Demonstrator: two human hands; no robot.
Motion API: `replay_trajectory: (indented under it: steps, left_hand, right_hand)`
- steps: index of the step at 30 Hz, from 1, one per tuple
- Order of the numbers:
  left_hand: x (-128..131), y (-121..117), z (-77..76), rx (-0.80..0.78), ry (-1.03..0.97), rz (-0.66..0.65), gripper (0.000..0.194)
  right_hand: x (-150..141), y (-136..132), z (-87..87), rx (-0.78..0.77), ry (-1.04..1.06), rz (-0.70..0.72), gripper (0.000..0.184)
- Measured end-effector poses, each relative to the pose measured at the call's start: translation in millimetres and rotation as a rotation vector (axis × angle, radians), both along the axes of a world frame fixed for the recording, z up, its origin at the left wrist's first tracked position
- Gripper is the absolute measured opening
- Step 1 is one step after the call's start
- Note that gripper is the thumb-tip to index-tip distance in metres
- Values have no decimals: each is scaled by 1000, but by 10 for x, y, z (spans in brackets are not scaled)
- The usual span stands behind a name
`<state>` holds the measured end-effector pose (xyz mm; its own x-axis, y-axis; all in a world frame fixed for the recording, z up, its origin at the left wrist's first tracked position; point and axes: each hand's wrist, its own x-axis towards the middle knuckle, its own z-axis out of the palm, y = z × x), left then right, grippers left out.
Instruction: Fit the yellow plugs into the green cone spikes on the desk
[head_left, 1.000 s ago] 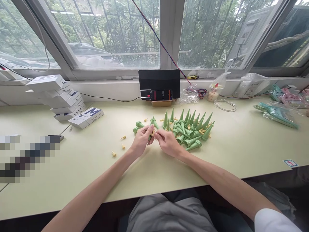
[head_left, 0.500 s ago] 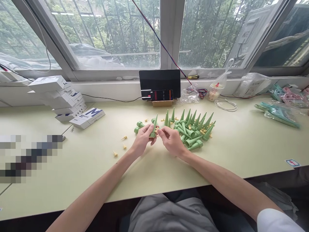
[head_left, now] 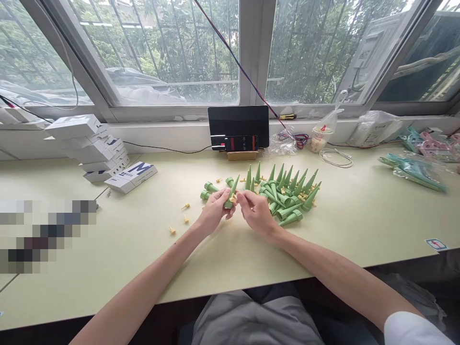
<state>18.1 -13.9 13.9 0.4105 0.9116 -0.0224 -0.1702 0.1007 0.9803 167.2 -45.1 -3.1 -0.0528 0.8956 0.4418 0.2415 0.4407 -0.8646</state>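
Note:
My left hand [head_left: 214, 211] is closed around a green cone-shaped plastic spike [head_left: 232, 190], its tip pointing up and away. My right hand [head_left: 256, 211] meets it from the right, fingers pinched at the spike's base on a small yellow plug [head_left: 233, 197]. Just beyond my right hand lies a heap of green spikes [head_left: 287, 194], some standing upright, some lying flat. A few loose yellow plugs [head_left: 185, 206] sit on the pale green table [head_left: 359, 215] to the left of my hands.
A tablet [head_left: 238, 127] with a phone [head_left: 241, 143] leaning on it stands at the window ledge. White boxes [head_left: 89, 148] are stacked at the left. Bagged plastic clips [head_left: 413, 167], a coiled cable [head_left: 336, 157] and a bagged cup [head_left: 321, 134] lie at the right.
The green spike in my left hand has turned from lying low between my fingers to pointing up, and my right hand's pinch has stayed at its base.

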Motion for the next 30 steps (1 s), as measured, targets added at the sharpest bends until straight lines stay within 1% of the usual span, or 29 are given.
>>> replay_trajectory:
  steps: [4, 7, 11, 18, 21, 24, 26, 28, 30]
  left_hand:
    - [10, -5, 0, -4, 20, 9, 37]
    - [23, -24, 3, 64, 53, -5, 36]
    - [30, -54, 3, 153, 113, -46, 35]
    - [49, -91, -48, 224, 182, -59, 36]
    - [61, -81, -96, 298, 184, 9, 37]
    - [55, -54, -131, 360, 181, 173, 40]
    - [42, -39, -136, 359, 162, 258, 44]
    - [31, -36, -131, 340, 132, 284, 48]
    - [28, -49, -131, 335, 132, 251, 50]
  right_hand:
    - [12, 10, -3, -28, 47, -84, 36]
    - [22, 32, 9, -66, 147, -121, 32]
    - [67, 74, 32, -115, 252, -162, 31]
    - [100, 83, 54, -85, 240, -70, 27]
    - [112, 82, 82, -81, 266, -41, 26]
    - [182, 76, 212, -35, 306, -79, 24]
    - [265, 43, 381, 31, 326, -138, 24]
    - [366, -18, 595, 144, 311, -204, 23]
    - [472, -85, 808, 285, 273, -255, 21]
